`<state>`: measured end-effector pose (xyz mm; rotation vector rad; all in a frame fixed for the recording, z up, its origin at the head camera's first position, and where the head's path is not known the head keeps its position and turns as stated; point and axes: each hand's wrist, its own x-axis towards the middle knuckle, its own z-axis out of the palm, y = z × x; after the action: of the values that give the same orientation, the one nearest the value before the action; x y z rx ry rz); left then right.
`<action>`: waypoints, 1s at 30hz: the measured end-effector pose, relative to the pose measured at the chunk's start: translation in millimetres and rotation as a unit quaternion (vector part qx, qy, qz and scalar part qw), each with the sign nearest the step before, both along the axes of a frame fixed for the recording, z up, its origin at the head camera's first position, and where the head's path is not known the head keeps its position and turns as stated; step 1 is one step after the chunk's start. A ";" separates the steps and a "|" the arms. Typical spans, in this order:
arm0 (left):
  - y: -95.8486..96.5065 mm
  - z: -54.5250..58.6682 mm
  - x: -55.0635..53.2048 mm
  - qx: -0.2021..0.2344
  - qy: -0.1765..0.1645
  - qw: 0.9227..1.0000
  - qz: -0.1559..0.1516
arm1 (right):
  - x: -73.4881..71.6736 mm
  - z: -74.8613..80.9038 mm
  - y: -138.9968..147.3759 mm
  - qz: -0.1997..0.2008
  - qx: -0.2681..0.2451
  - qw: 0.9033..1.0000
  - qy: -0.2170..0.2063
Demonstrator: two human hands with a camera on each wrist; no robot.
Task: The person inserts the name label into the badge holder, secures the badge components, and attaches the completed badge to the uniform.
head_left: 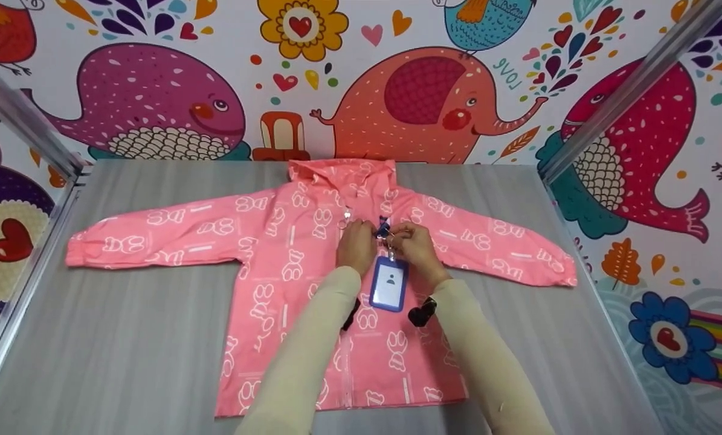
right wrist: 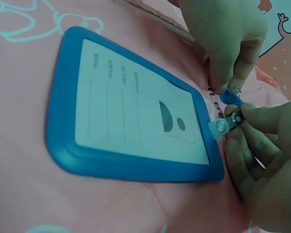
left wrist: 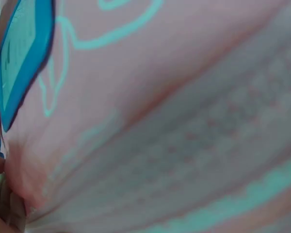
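A pink jacket [head_left: 288, 266] with white line drawings lies spread out, sleeves stretched to both sides. On its chest rests a blue-framed ID badge holder [head_left: 388, 284] with a white card inside. My right hand [head_left: 414, 248] pinches the badge's metal clip [right wrist: 236, 117] at the end of a clear snap strap [right wrist: 220, 128]. Close beside it, my left hand [head_left: 357, 244] pinches the jacket's cloth, which is drawn into folds at the fingers in the left wrist view. A small dark-blue piece [right wrist: 230, 97] sits between the two hands; the fingers partly hide it.
The jacket covers the middle of a grey wood-grain table [head_left: 125, 338]. Walls printed with cartoon animals [head_left: 421, 109] stand behind and at both sides, with metal posts [head_left: 632, 90] at the corners. A zipper pull [head_left: 347, 215] lies near the collar.
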<state>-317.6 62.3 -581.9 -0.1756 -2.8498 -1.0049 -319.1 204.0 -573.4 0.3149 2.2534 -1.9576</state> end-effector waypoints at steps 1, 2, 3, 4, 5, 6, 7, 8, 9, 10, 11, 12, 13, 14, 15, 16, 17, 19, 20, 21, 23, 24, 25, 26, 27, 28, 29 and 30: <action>-0.1 0.7 -0.9 0.007 -0.003 1.000 0.001 | -0.5 0.8 -0.1 0.002 -0.001 1.000 -0.003; -0.5 1.4 -1.7 0.014 -0.007 1.000 0.002 | -1.2 1.1 0.0 0.004 0.000 1.000 -0.005; -0.9 1.9 -2.5 0.019 -0.011 1.000 0.003 | -1.7 1.5 0.1 0.007 0.000 1.000 -0.010; -1.5 2.2 -3.3 0.021 -0.014 1.000 0.003 | -2.1 2.1 0.2 0.010 0.002 1.000 -0.015; -2.2 2.5 -3.9 0.021 -0.018 1.000 0.002 | -2.2 2.7 0.3 0.013 0.004 1.000 -0.020; -3.0 2.7 -4.4 0.020 -0.021 1.000 0.002 | -2.5 2.9 0.5 0.015 0.007 1.000 -0.024; -3.6 3.1 -4.9 0.017 -0.022 1.000 0.001 | -2.7 3.2 0.8 0.017 0.011 0.999 -0.026; -4.2 3.5 -5.3 0.013 -0.022 1.000 -0.002 | -2.7 3.6 1.2 0.018 0.014 0.999 -0.027; -4.7 4.0 -5.7 0.012 -0.022 1.000 -0.004 | -2.3 4.2 1.3 0.018 0.015 0.999 -0.029; -5.1 4.5 -6.0 0.012 -0.021 1.000 -0.006 | -1.8 4.8 1.3 0.017 0.016 0.999 -0.030; -5.4 5.2 -6.2 0.014 -0.021 1.000 -0.009 | -1.5 5.0 1.4 0.016 0.020 0.999 -0.031; -5.6 6.0 -6.5 0.018 -0.021 1.000 -0.011 | -1.2 5.1 1.4 0.015 0.021 0.999 -0.031; -5.7 7.0 -6.9 0.021 -0.019 1.000 -0.014 | -0.9 5.2 1.3 0.013 0.023 0.999 -0.032; -5.7 7.8 -7.4 0.023 -0.020 0.999 -0.016 | -0.6 5.0 0.9 0.011 0.022 0.999 -0.034; -5.5 8.3 -7.9 0.025 -0.019 0.999 -0.019 | -0.8 4.6 0.5 0.009 0.021 0.999 -0.034; -5.2 8.9 -8.5 0.026 -0.018 0.999 -0.022 | -1.0 4.0 -0.1 0.007 0.021 0.999 -0.031; -4.7 9.6 -9.1 0.024 -0.019 0.999 -0.024 | -1.4 3.0 -0.7 0.005 0.019 0.999 -0.027; -3.5 11.0 -10.6 0.013 -0.023 0.999 -0.028 | -2.7 1.1 -1.8 0.001 0.014 1.000 -0.023; -2.9 11.4 -11.3 0.007 -0.023 0.999 -0.030 | -3.1 0.7 -2.8 -0.002 0.015 1.000 -0.018; -2.4 11.7 -11.9 0.003 -0.025 0.999 -0.032 | -3.6 0.2 -3.8 -0.004 0.018 1.000 -0.012; -1.6 12.7 -13.1 -0.005 -0.032 0.999 -0.033 | -4.2 0.1 -5.5 -0.009 0.026 1.000 -0.006; -1.5 13.0 -13.5 -0.005 -0.033 0.999 -0.033 | -4.4 0.7 -6.3 -0.011 0.032 0.999 -0.006; -1.3 13.0 -13.7 -0.005 -0.032 0.999 -0.034 | -4.1 1.3 -7.4 -0.015 0.039 0.999 -0.004; -1.3 13.4 -13.7 -0.002 -0.034 0.999 -0.033 | -4.1 2.2 -8.3 -0.017 0.042 0.999 -0.007; -1.4 13.8 -13.5 0.002 -0.037 0.999 -0.032 | -4.4 2.7 -9.2 -0.019 0.045 0.999 -0.010; -1.2 14.4 -13.3 0.006 -0.035 0.999 -0.032 | -4.6 3.3 -9.8 -0.023 0.049 0.998 -0.014; -1.2 14.8 -12.9 0.009 -0.033 0.999 -0.032 | -5.0 3.5 -10.4 -0.026 0.052 0.998 -0.015; -1.2 15.2 -12.4 0.013 -0.030 0.999 -0.033 | -5.5 3.3 -11.1 -0.029 0.054 0.998 -0.017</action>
<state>-330.1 61.1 -566.7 -0.2423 -2.9009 -1.0779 -324.6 192.8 -570.1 0.4273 2.3596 -1.8448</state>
